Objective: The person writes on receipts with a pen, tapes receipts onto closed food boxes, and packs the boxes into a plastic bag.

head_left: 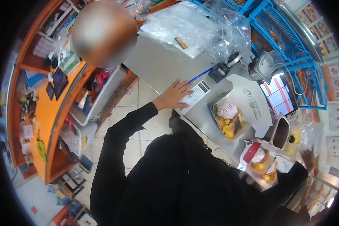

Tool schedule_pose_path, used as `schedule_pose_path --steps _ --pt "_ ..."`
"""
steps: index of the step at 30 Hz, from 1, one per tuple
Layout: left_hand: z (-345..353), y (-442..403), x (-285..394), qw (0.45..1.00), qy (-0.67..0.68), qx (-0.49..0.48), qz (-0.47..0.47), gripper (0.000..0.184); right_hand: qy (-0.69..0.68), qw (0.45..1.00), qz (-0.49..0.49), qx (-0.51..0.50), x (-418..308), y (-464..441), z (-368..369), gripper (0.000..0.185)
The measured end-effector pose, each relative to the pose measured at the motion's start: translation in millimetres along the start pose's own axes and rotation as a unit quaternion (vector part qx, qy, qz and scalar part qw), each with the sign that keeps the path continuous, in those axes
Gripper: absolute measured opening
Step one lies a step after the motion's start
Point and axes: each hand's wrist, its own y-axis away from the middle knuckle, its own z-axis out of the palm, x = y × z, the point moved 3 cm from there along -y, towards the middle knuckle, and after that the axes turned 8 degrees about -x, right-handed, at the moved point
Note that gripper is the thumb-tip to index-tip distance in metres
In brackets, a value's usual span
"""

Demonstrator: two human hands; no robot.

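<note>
My left hand (174, 96) lies flat with its fingers spread over a printed receipt (195, 94) on the steel counter. A blue pen (200, 75) is just beyond its fingertips. To the right, an opened cardboard meal box (252, 103) holds a paper-wrapped burger (227, 109) and yellow fries or wedges (229, 128). Nearer my body, a second open box (248, 154) contains wrapped food (259, 156). My right hand (308, 159) reaches to the far right, beside a clear plastic bag (309, 132). It is dim and blurred there, so its grip is unclear.
Clear plastic bags (192, 26) cover the counter's far side. Blue baskets (277, 32) stand behind a lit tablet (278, 94) and a dark container (280, 132). An orange counter (58, 124) and a person with a blurred head (104, 34) are at left.
</note>
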Motion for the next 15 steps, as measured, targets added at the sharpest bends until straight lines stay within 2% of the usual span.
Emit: schedule_pose_path --steps 6,10,13,15 --pt "-13.3 -1.9 -31.0 1.000 0.004 -0.011 0.025 0.046 0.053 0.995 0.073 0.031 -13.1 13.8 -18.7 0.030" --pt "-15.2 -10.7 -38.1 0.993 0.039 -0.064 0.096 0.040 0.096 0.987 0.099 0.082 -40.6 33.4 -37.0 0.031" --pt "-15.5 -14.0 -47.8 0.981 0.060 -0.097 0.157 0.039 0.067 0.985 0.044 0.152 -99.2 62.6 -43.9 0.031" --pt "-15.3 -17.0 -51.3 0.973 0.061 -0.110 0.195 0.041 -0.009 0.989 -0.026 0.147 -172.4 102.7 -28.3 0.031"
